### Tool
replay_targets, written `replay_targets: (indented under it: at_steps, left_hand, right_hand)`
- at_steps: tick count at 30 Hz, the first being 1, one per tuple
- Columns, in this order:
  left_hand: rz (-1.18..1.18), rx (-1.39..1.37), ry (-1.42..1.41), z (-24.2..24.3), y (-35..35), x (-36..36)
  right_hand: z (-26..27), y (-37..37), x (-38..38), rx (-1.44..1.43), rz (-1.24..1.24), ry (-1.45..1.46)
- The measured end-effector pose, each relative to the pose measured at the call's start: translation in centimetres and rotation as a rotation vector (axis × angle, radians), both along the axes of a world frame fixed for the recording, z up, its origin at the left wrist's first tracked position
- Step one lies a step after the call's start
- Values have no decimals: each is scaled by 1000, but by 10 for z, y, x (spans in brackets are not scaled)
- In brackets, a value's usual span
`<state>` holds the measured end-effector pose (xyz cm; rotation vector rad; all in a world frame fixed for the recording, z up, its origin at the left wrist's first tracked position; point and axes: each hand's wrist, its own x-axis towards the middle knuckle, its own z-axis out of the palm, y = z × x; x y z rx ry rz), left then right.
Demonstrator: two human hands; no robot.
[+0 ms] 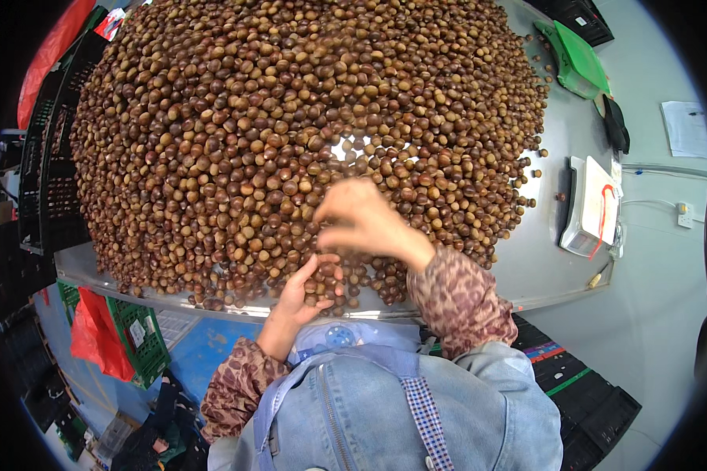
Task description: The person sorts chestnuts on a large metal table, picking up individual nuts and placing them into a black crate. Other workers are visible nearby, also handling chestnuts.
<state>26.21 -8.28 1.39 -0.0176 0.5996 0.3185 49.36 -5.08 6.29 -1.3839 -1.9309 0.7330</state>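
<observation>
A large heap of round brown nuts, which look like chestnuts (241, 147), covers most of a metal table (548, 259). My left hand (300, 288) is at the table's near edge, palm up with fingers curled around several nuts. Just above it and to the right, my right hand (359, 218) is over the near part of the heap, blurred by motion, its fingers bent downward. Whether it holds a nut cannot be made out.
A white scale (589, 206) and a green plastic tub (577, 59) stand on the table's right side. Black crates (65, 147) line the left. Below the table's left edge is a green crate (135, 335) with a red bag (97, 335); black crates (589, 400) lie at lower right.
</observation>
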Motion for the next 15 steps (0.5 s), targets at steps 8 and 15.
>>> replay_targets:
  at_steps: [8,15]
  left_hand:
    - [-16,49,-22,0,1,-9]
    - [-24,50,8,0,-1,-6]
  right_hand:
    - [-52,110,111,-43,-622,-557]
    - [-60,43,78,-45,-360,-598]
